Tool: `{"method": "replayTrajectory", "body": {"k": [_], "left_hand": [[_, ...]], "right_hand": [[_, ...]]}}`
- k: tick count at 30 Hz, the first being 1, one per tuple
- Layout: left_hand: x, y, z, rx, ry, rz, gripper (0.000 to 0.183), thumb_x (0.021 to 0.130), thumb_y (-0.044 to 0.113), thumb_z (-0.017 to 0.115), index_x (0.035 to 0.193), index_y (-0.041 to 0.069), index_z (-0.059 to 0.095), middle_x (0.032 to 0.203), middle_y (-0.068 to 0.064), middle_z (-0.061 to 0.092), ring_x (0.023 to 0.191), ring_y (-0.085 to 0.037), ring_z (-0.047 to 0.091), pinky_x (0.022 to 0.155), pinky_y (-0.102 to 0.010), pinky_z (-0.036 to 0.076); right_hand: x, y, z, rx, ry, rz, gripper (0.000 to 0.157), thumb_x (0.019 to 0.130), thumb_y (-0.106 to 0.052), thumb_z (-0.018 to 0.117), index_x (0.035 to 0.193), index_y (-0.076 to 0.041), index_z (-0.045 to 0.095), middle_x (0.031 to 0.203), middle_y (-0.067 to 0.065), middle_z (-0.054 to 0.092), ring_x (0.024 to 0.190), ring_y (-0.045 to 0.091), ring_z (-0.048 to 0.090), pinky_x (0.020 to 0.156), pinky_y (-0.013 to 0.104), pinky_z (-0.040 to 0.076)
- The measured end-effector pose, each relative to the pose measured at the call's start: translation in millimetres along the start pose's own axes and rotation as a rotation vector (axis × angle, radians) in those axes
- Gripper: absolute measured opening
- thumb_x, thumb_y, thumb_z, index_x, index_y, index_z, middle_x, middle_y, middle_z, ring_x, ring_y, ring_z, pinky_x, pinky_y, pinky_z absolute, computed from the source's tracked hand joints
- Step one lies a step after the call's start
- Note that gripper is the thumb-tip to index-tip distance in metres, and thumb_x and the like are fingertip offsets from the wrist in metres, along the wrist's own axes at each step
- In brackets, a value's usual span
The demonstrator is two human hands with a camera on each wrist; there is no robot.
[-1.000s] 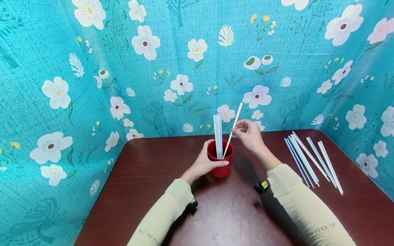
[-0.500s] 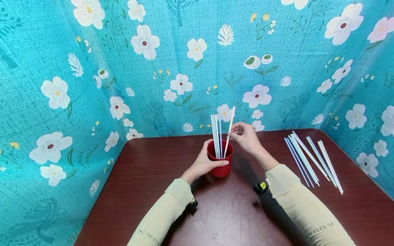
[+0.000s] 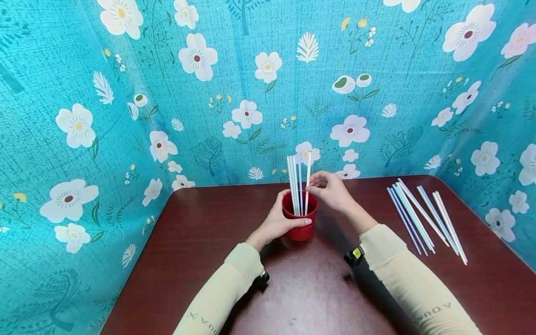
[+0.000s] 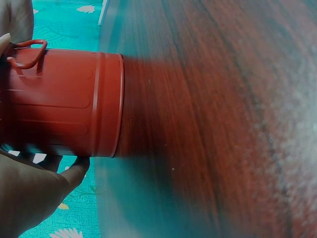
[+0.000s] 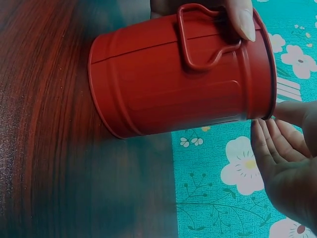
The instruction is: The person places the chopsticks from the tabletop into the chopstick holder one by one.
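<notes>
A small red metal bucket (image 3: 300,232) stands upright on the table. My left hand (image 3: 276,225) grips it from the left, the thumb lying across the near side below the rim. Several pale straws (image 3: 294,181) stand in the bucket, leaning slightly left. With thumb and fingertips, my right hand (image 3: 331,190) pinches a white straw (image 3: 309,170) just above the rim; it stands nearly upright, its lower end inside. In the right wrist view, a looped wire handle (image 5: 184,42) shows on the bucket's side, and the right hand's fingers (image 5: 277,146) are right at the rim.
On the right of the dark red-brown table (image 3: 188,260) lie several loose straws (image 3: 412,218), white, pale green and lilac, fanned out toward the near side. A turquoise floral cloth (image 3: 234,60) hangs behind and at both sides.
The white straw in my right hand has swung from leaning right to nearly upright as the hand moved slightly left and down. The other straws in the bucket have spread slightly. My left hand stays put.
</notes>
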State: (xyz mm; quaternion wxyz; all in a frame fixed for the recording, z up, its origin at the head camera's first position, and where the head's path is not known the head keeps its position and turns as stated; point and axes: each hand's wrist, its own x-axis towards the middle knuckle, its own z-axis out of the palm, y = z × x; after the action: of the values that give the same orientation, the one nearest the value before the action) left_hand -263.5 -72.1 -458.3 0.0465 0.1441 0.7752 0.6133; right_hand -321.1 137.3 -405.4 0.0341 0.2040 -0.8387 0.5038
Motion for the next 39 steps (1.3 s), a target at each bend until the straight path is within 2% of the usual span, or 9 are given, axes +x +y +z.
{"method": "replayTrajectory", "body": {"k": [9,16,19,25,33,39], "left_hand": [[0.8,3.1,0.3,0.009,-0.006,0.003,0.092,0.078,0.033,0.090,0.149,0.037,0.031,0.140,0.013,0.051,0.129,-0.013,0.048,0.095,-0.041,0.056],[2.4,4.2,0.8,-0.001,0.002,0.029,0.091,0.080,0.030,0.089,0.150,0.031,0.032,0.141,0.008,0.052,0.128,-0.016,0.050,0.099,-0.043,0.053],[3.2,2.5,0.5,-0.001,-0.001,0.029,0.091,0.080,0.031,0.089,0.150,0.032,0.031,0.141,0.009,0.051,0.128,-0.015,0.050,0.098,-0.043,0.054],[3.4,0.4,1.1,0.006,-0.002,0.028,0.092,0.079,0.033,0.090,0.150,0.035,0.031,0.141,0.012,0.051,0.129,-0.014,0.049,0.096,-0.041,0.055],[-2.3,-0.9,2.8,0.009,0.001,-0.001,0.092,0.077,0.035,0.090,0.149,0.036,0.031,0.139,0.014,0.051,0.129,-0.013,0.048,0.095,-0.041,0.056],[-1.1,-0.5,1.5,0.009,0.006,-0.008,0.092,0.077,0.035,0.091,0.148,0.038,0.032,0.138,0.015,0.052,0.129,-0.011,0.049,0.095,-0.041,0.056]], "right_hand": [[-1,2,4.6,0.010,-0.015,-0.025,0.014,0.094,-0.007,0.073,0.104,0.001,0.066,0.099,0.017,0.071,0.089,0.026,0.068,0.074,0.025,0.056],[0,1,2.8,-0.010,-0.004,-0.036,0.018,0.093,-0.008,0.074,0.106,0.002,0.068,0.099,0.018,0.072,0.090,0.028,0.068,0.076,0.026,0.053],[-1,1,0.5,-0.020,-0.011,-0.028,0.020,0.093,-0.010,0.075,0.107,0.002,0.068,0.100,0.017,0.072,0.090,0.027,0.068,0.076,0.027,0.054],[-5,0,-7.9,-0.055,-0.014,-0.022,0.023,0.094,-0.014,0.074,0.112,-0.001,0.068,0.103,0.014,0.072,0.093,0.025,0.068,0.080,0.032,0.055],[-13,0,-23.2,-0.141,-0.028,-0.016,0.026,0.096,-0.017,0.073,0.114,0.002,0.068,0.106,0.014,0.072,0.097,0.027,0.069,0.088,0.044,0.056],[-13,4,-37.9,-0.177,-0.021,-0.007,0.023,0.097,-0.021,0.071,0.110,-0.002,0.068,0.104,0.013,0.072,0.096,0.027,0.069,0.088,0.044,0.055]]}}
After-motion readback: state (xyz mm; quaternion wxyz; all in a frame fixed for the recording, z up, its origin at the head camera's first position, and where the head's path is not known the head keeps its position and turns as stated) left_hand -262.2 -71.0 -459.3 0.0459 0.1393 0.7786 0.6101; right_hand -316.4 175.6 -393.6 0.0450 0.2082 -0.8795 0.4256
